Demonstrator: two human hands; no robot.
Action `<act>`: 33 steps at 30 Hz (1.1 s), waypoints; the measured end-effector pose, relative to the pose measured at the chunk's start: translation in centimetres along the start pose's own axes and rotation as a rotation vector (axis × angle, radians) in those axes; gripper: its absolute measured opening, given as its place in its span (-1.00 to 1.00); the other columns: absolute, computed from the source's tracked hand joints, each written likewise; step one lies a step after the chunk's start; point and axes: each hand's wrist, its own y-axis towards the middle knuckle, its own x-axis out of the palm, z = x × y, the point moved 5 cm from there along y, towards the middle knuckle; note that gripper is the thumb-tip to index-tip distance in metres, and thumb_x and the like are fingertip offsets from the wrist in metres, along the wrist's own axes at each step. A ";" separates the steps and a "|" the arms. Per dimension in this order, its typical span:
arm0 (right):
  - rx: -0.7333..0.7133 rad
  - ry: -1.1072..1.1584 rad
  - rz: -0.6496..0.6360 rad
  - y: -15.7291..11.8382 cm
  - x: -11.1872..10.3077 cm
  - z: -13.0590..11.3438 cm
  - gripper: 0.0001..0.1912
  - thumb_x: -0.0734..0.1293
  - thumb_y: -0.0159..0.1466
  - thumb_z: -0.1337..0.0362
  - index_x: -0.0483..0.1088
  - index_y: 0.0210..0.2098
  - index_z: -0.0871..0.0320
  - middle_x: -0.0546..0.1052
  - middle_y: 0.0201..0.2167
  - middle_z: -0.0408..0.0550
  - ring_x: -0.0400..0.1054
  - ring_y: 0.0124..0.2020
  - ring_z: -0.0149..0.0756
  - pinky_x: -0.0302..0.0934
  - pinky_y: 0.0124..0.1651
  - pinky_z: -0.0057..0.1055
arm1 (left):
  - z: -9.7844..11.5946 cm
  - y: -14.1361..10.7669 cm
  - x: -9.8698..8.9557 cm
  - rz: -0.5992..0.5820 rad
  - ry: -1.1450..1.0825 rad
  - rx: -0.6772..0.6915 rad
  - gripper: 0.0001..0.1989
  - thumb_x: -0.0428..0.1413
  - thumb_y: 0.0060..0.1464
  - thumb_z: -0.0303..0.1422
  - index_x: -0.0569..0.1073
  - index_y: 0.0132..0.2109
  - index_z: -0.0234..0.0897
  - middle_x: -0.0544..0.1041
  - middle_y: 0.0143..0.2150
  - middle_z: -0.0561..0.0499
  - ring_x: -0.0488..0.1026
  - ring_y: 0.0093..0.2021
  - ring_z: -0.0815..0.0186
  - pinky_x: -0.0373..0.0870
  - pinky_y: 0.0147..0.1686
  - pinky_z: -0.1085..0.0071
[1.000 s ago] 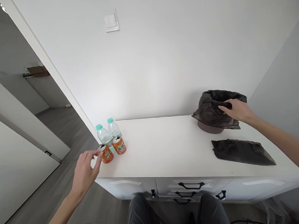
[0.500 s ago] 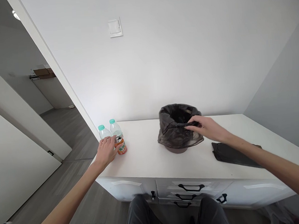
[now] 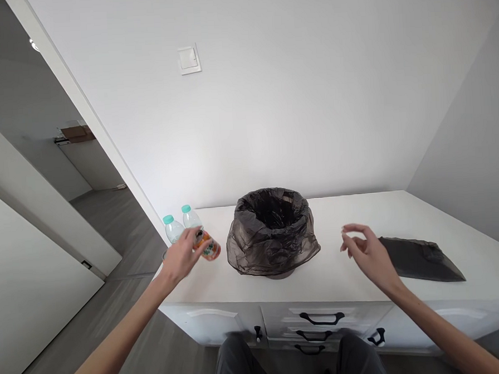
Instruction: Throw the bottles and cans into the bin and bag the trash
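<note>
My left hand (image 3: 182,256) is closed around an opened orange drink can (image 3: 210,248), which tilts to the right over the white cabinet top. Two clear plastic bottles, a left one (image 3: 173,229) and a right one (image 3: 191,219), stand just behind that hand, both with turquoise caps. To the right is a small bin lined with a black plastic bag (image 3: 273,241); the bag folds over the rim and covers most of the bin (image 3: 280,275). My right hand (image 3: 368,253) hovers right of the bin, fingers loosely curled and apart, holding nothing.
A folded black plastic bag (image 3: 423,260) lies on the white cabinet top (image 3: 334,286) at the right. Below are drawers with black handles (image 3: 322,318). The wall with a light switch (image 3: 189,59) rises behind, and a doorway opens at the left.
My right hand has let go of the bag's rim and moved right. The lined bin now sits further left and nearer. The can in my left hand has tipped and shifted right.
</note>
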 end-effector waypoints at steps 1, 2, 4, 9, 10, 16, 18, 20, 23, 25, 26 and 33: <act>0.034 -0.031 -0.004 -0.5 0.4 2.4 -0.56 0.26 0.37 -0.11 0.31 -0.01 0.11 0.56 -0.24 0.02 0.44 -0.44 -0.29 0.25 -0.40 -0.37 | 1.1 0.2 -2.2 0.110 -0.050 -0.005 -0.40 -0.06 0.33 0.08 0.29 0.31 -0.20 0.48 0.20 -0.19 0.56 -0.06 0.06 0.48 -0.21 0.22; 0.048 -0.047 -0.034 -0.9 1.0 4.5 -0.57 0.26 0.35 -0.10 0.32 -0.04 0.11 0.56 -0.18 0.05 0.46 -0.43 -0.28 0.25 -0.40 -0.36 | 2.4 0.5 -4.7 0.236 -0.089 -0.008 -0.39 -0.03 0.32 0.08 0.30 0.31 -0.20 0.49 0.19 -0.19 0.55 -0.03 0.05 0.48 -0.16 0.21; 0.056 -0.055 -0.115 -1.8 2.7 7.7 -0.61 0.24 0.33 -0.06 0.34 -0.07 0.11 0.57 -0.14 0.07 0.47 -0.42 -0.28 0.28 -0.34 -0.34 | 5.4 1.1 -9.3 0.436 -0.164 0.024 -0.42 0.03 0.31 0.04 0.32 0.31 -0.18 0.49 0.20 -0.17 0.52 0.05 0.04 0.47 -0.01 0.17; 0.078 -0.112 -0.183 -2.5 5.1 10.6 -0.66 0.20 0.33 0.03 0.36 -0.05 0.09 0.59 -0.20 0.00 0.45 -0.44 -0.27 0.29 -0.30 -0.30 | 13.8 4.0 -12.9 0.346 -0.433 0.221 -0.47 0.11 0.30 -0.05 0.31 0.31 -0.13 0.47 0.25 -0.12 0.54 0.07 0.11 0.51 -0.03 0.23; 0.080 -0.119 -0.176 -2.5 5.2 10.7 -0.67 0.19 0.33 0.03 0.36 -0.05 0.09 0.59 -0.21 -0.01 0.44 -0.44 -0.27 0.29 -0.30 -0.30 | 15.4 4.5 -12.2 0.275 -0.438 0.282 -0.47 0.12 0.30 -0.05 0.32 0.30 -0.14 0.48 0.24 -0.12 0.53 0.08 0.12 0.50 0.00 0.22; 0.066 -0.101 -0.175 -2.6 4.8 10.9 -0.66 0.22 0.31 0.02 0.38 -0.08 0.09 0.60 -0.26 -0.02 0.44 -0.44 -0.24 0.29 -0.31 -0.31 | 17.9 5.7 -7.0 -0.058 -0.412 0.397 -0.43 0.10 0.28 0.01 0.32 0.31 -0.12 0.47 0.27 -0.11 0.44 0.24 0.08 0.39 0.20 0.15; 0.063 -0.117 -0.175 -2.7 4.8 11.0 -0.66 0.22 0.32 0.01 0.39 -0.08 0.09 0.60 -0.27 -0.02 0.43 -0.43 -0.24 0.29 -0.30 -0.31 | 14.3 5.8 -7.4 0.088 -0.406 0.262 -0.50 0.05 0.31 0.02 0.38 0.25 -0.14 0.48 0.26 -0.09 0.42 0.25 0.09 0.39 0.19 0.16; 0.060 -0.147 -0.183 -2.8 4.9 11.1 -0.66 0.21 0.33 0.01 0.39 -0.08 0.08 0.60 -0.29 -0.04 0.42 -0.43 -0.24 0.29 -0.30 -0.31 | 9.1 5.8 -8.3 0.291 -0.317 0.114 -0.56 -0.03 0.35 -0.01 0.45 0.15 -0.17 0.51 0.20 -0.11 0.42 0.22 0.06 0.39 0.16 0.13; 0.057 -0.201 -0.185 -2.9 5.0 11.0 -0.66 0.22 0.32 0.00 0.40 -0.08 0.07 0.59 -0.32 -0.06 0.41 -0.44 -0.24 0.29 -0.30 -0.32 | 1.1 5.6 -8.6 0.420 -0.072 -0.033 -0.59 -0.05 0.35 -0.07 0.47 0.12 -0.21 0.50 0.19 -0.16 0.33 0.28 -0.02 0.20 0.31 -0.01; 0.062 -0.219 -0.189 -3.0 5.0 10.9 -0.66 0.22 0.32 -0.01 0.40 -0.09 0.07 0.59 -0.32 -0.05 0.42 -0.44 -0.24 0.29 -0.32 -0.33 | -3.8 5.4 -7.3 0.302 0.030 -0.188 -0.50 -0.04 0.30 -0.04 0.43 0.19 -0.24 0.42 0.29 -0.22 0.23 0.35 -0.15 0.17 0.30 -0.13; 0.064 -0.224 -0.190 -3.0 5.0 10.8 -0.66 0.22 0.31 -0.02 0.40 -0.10 0.07 0.59 -0.33 -0.05 0.43 -0.44 -0.24 0.29 -0.33 -0.33 | -5.6 5.0 -6.7 0.260 0.046 -0.231 -0.45 -0.01 0.27 -0.02 0.42 0.22 -0.27 0.38 0.32 -0.27 0.19 0.36 -0.23 0.16 0.29 -0.20; 0.065 -0.253 -0.170 -3.3 4.9 10.7 -0.63 0.21 0.32 -0.06 0.42 -0.12 0.06 0.55 -0.45 -0.11 0.42 -0.48 -0.22 0.29 -0.35 -0.33 | -11.1 -2.0 -2.6 0.263 -0.031 -0.511 0.01 0.01 0.08 0.28 0.15 0.40 -0.44 0.30 0.36 -0.43 0.26 0.34 -0.25 0.32 0.20 -0.08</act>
